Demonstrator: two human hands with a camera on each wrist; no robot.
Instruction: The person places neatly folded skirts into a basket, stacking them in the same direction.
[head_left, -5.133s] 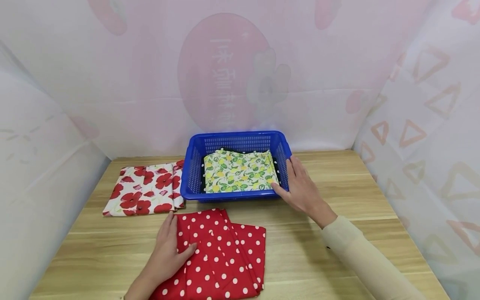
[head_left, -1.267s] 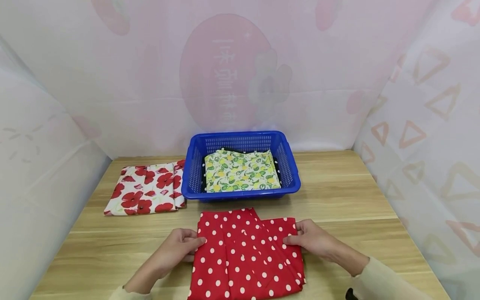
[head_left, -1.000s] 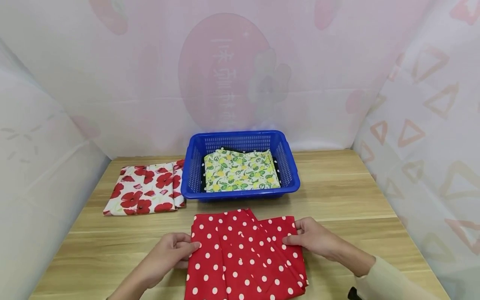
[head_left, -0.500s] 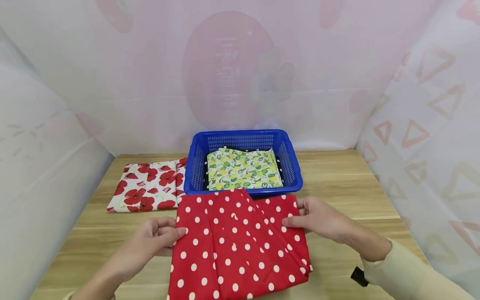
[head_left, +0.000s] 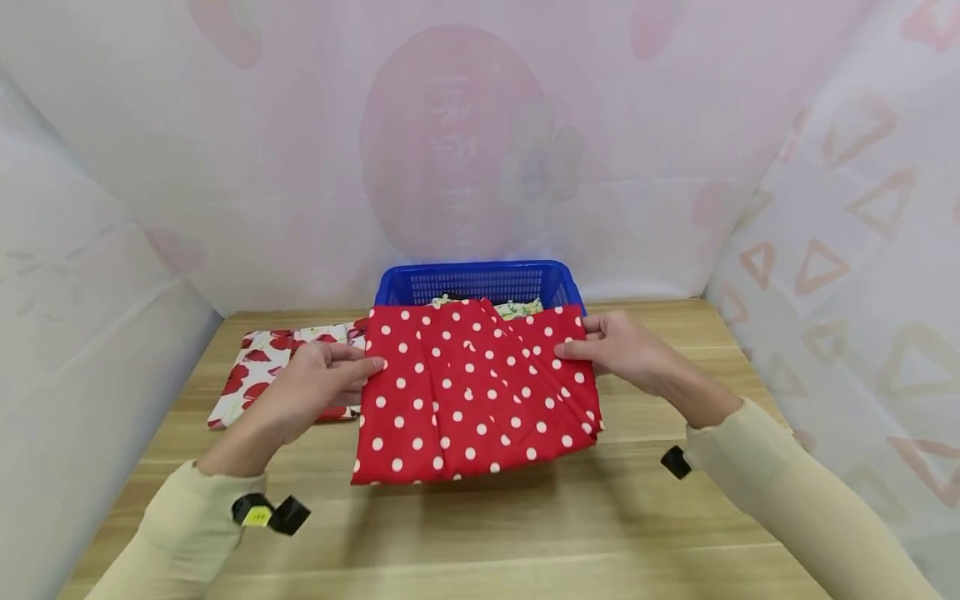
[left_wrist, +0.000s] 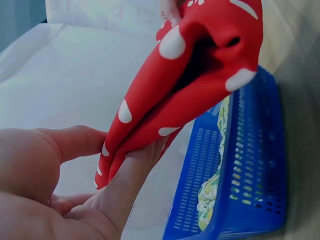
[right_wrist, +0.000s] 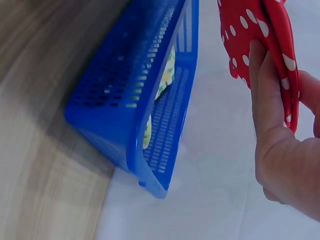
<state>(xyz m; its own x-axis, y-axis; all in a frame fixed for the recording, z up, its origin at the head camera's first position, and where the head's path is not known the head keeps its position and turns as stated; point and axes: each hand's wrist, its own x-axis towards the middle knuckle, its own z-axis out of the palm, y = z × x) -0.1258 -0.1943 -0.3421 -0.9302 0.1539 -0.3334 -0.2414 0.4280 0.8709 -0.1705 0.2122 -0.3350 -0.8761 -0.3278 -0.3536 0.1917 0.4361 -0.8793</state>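
A folded red cloth with white polka dots [head_left: 472, 392] hangs above the table between my two hands. My left hand [head_left: 318, 383] pinches its left edge, thumb on top and fingers beneath, as the left wrist view also shows. On the opposite edge my right hand [head_left: 626, 350] grips the cloth the same way. Behind and below it stands a blue plastic basket [head_left: 480, 273], its front mostly hidden by the cloth. Inside the basket, part of a lemon-print cloth [head_left: 522, 309] shows. In the right wrist view the red cloth [right_wrist: 260, 40] is held higher than the basket rim [right_wrist: 145, 110].
A folded white cloth with red poppies [head_left: 251, 371] lies on the wooden table [head_left: 480, 542] left of the basket, partly covered by my left hand. Light printed curtains [head_left: 285, 167] enclose the back and sides close behind the basket.
The polka-dot cloth has been lifted off the table and carried forward by both hands, now overlapping the basket in the head view. Earlier, my right hand was at the basket's right side.
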